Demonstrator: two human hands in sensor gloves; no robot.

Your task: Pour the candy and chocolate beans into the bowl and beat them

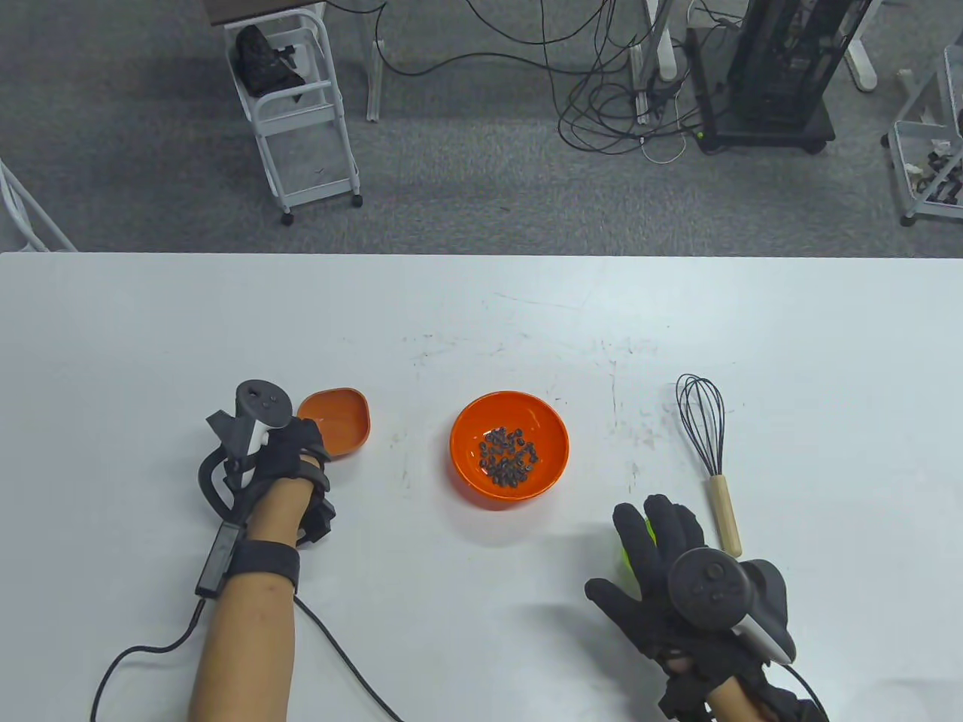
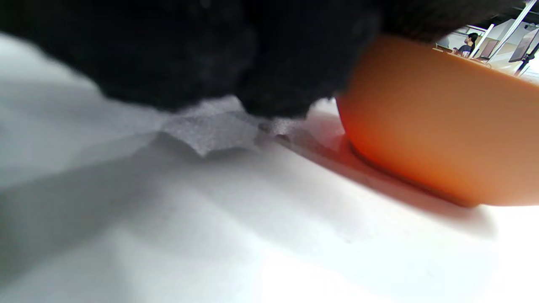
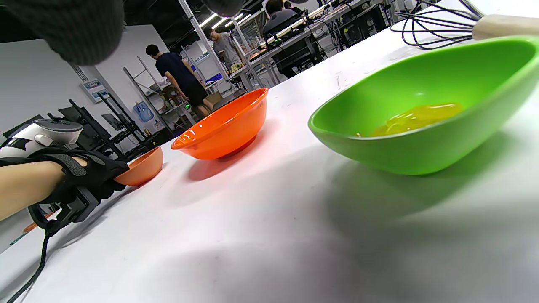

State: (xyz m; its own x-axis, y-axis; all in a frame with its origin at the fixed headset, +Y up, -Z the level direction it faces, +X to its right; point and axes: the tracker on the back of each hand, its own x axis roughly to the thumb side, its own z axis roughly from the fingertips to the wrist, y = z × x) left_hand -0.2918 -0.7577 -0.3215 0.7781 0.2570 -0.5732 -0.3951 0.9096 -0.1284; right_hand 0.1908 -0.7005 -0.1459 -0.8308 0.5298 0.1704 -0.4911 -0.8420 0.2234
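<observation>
An orange bowl (image 1: 470,470) (image 3: 227,130) stands mid-table with dark chocolate beans (image 1: 508,456) in it. To its left an empty small orange dish (image 1: 336,421) (image 2: 425,126) (image 3: 141,168) sits flat on the table, and my left hand (image 1: 301,444) (image 3: 84,176) holds its near rim. My right hand (image 1: 639,549) hovers with straight, spread fingers over a green dish (image 1: 624,560) (image 3: 421,139), which it mostly hides in the table view. Yellow candy (image 3: 414,118) lies in that dish. A wire whisk (image 1: 707,444) (image 3: 438,25) with a wooden handle lies right of the bowl.
The white table (image 1: 481,316) runs the full width, with its far edge at mid-frame. A cable (image 1: 331,639) trails from my left wrist across the near table. Carts, cables and people stand beyond the table.
</observation>
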